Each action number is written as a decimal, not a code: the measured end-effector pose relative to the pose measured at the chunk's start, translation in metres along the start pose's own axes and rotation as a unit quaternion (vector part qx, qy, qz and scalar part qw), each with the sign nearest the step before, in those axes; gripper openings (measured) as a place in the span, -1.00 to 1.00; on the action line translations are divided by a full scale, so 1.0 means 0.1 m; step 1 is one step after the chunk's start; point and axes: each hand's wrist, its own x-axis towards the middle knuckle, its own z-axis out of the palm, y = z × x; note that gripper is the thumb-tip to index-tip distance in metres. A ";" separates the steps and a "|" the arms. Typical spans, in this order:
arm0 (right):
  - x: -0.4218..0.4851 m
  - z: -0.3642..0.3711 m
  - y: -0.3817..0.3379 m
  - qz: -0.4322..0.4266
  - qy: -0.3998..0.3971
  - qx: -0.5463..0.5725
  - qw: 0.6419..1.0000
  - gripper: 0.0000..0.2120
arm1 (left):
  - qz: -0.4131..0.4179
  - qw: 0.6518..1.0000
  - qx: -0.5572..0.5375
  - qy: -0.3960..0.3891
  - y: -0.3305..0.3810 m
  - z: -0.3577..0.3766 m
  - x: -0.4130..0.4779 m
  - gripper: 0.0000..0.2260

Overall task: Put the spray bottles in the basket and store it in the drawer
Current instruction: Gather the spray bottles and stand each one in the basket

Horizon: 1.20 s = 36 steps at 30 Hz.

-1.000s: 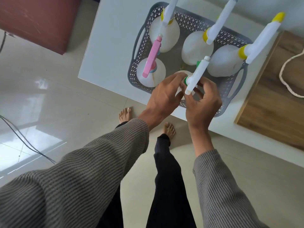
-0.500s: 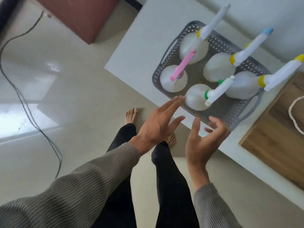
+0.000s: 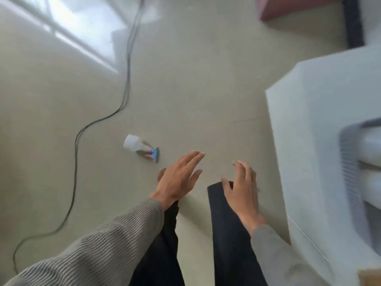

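Two bare hands in ribbed grey sleeves hang over dark trousers, both empty: the left hand [image 3: 179, 178] spread flat, the right hand [image 3: 243, 186] loosely curled. Just beyond the left fingertips, a small white plastic bottle [image 3: 137, 146] with a pink-and-blue spray head lies on its side on glossy pale floor. Right of the right hand, blurred, the grey mesh basket [image 3: 350, 172] sits on a white table [image 3: 309, 141]; a black cable [image 3: 99, 118] snakes farther left.

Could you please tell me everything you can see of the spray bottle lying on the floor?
The spray bottle lies on its side on the pale floor, apart from both hands and the black cable. Its small body looks like white, translucent plastic; the spray head, pink and blue, points toward the person. Nothing touches it but the floor. Motion blur hides finer detail.
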 end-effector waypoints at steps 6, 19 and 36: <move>0.34 0.86 -0.89 -0.090 -0.182 -0.176 0.963 -0.32 | -0.156 0.987 -0.014 -0.030 -1.35 -0.22 -0.63 -0.54; 1.69 3.17 -2.19 -0.276 -0.238 -0.342 0.866 -0.15 | -0.137 0.970 0.173 -0.101 -3.97 -0.07 0.19 -0.45; 2.43 4.01 -1.79 -0.360 -0.242 -0.414 0.801 -0.19 | -0.120 0.922 0.299 -0.213 -4.96 0.78 0.85 -0.16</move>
